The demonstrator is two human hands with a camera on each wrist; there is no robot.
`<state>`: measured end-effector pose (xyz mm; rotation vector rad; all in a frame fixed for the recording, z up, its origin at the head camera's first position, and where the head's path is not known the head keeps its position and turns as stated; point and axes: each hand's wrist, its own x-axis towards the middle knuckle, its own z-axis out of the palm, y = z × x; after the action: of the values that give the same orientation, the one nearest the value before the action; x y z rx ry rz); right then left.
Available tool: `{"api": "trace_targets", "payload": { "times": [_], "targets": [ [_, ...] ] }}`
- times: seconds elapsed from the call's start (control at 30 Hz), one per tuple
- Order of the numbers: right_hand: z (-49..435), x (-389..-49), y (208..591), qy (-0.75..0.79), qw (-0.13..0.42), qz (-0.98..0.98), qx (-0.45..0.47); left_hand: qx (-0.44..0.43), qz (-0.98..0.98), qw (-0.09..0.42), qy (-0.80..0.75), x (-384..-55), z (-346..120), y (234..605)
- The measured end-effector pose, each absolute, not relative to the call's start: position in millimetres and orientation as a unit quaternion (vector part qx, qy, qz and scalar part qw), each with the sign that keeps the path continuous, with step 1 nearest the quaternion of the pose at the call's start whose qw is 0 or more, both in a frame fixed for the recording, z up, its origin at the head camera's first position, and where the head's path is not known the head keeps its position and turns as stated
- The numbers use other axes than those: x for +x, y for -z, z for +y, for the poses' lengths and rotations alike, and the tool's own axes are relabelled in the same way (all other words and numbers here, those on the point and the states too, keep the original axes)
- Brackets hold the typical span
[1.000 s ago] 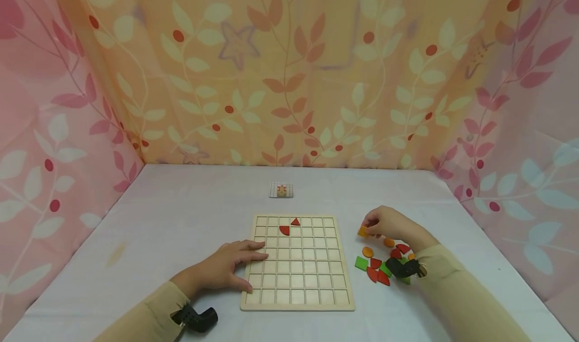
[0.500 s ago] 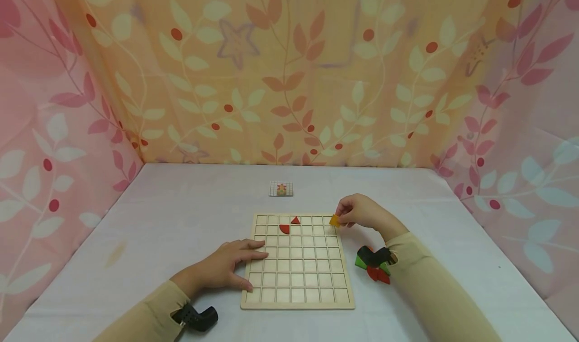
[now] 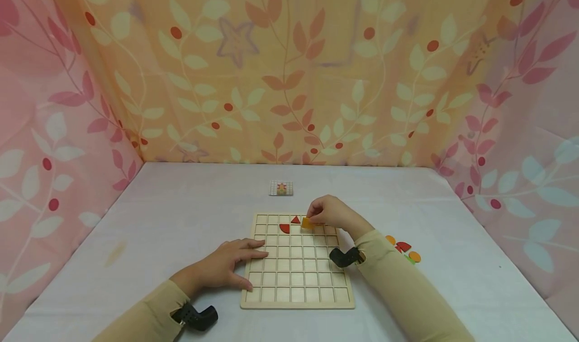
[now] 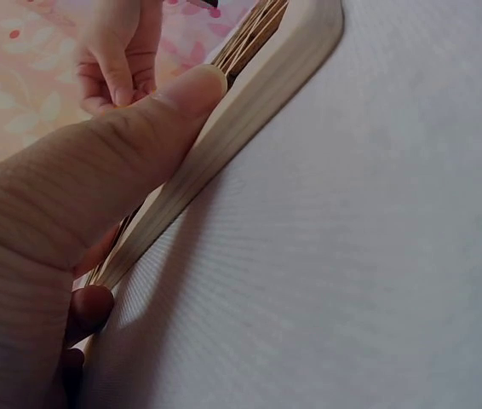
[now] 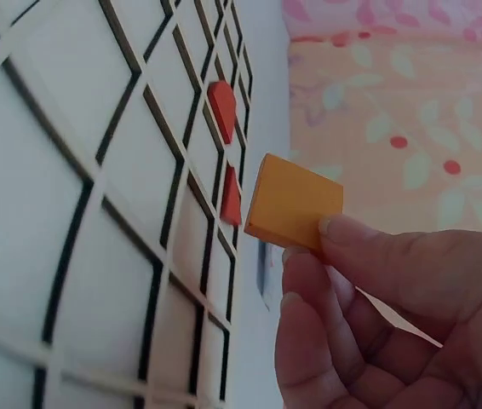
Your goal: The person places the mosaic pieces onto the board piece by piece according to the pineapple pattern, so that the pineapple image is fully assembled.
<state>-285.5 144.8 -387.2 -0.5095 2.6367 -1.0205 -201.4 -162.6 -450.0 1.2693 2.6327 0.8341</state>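
The right hand (image 3: 333,213) is pinching a flat orange square (image 3: 306,223) over the board (image 3: 297,280), near its far edge and just beside a red triangle (image 3: 295,220). The left hand (image 3: 226,264), fingers spread, is resting on the left edge. A red quarter-circle (image 3: 284,228) is lying near the triangle, loose pieces (image 3: 414,256) beyond the right edge, beside the sleeve (image 3: 402,286).

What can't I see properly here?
Head view: flat red, orange, green pieces, partly behind beige right sleeve.
Head view: details on white gridded card, too small.
Left wrist view: part of pale wooden grid board, behind left hand.
Right wrist view: corner of flat orange square tile, behind right hand.
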Motion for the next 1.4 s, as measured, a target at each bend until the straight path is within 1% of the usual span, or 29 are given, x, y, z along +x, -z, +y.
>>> {"api": "trace_targets", "payload": {
  "times": [0.23, 0.43, 0.63, 1.13, 1.4],
  "targets": [
    [126, -289, 396, 0.343, 0.125, 0.912, -0.186, 0.413, 0.867, 0.056, -0.274, -203, -163, 452],
    [119, -290, 397, 0.341, 0.135, 0.914, -0.174, 0.415, 0.867, 0.051, -0.271, -204, -162, 454],
    [117, -289, 394, 0.335, 0.143, 0.916, -0.169, 0.413, 0.867, 0.056, -0.273, -203, -162, 451],
    [116, -292, 403, 0.347, 0.161, 0.91, -0.161, 0.414, 0.866, 0.059, -0.275, -202, -162, 449],
    [116, -290, 405, 0.346, 0.153, 0.915, -0.137, 0.41, 0.867, 0.065, -0.276, -202, -161, 448]
  ]
}}
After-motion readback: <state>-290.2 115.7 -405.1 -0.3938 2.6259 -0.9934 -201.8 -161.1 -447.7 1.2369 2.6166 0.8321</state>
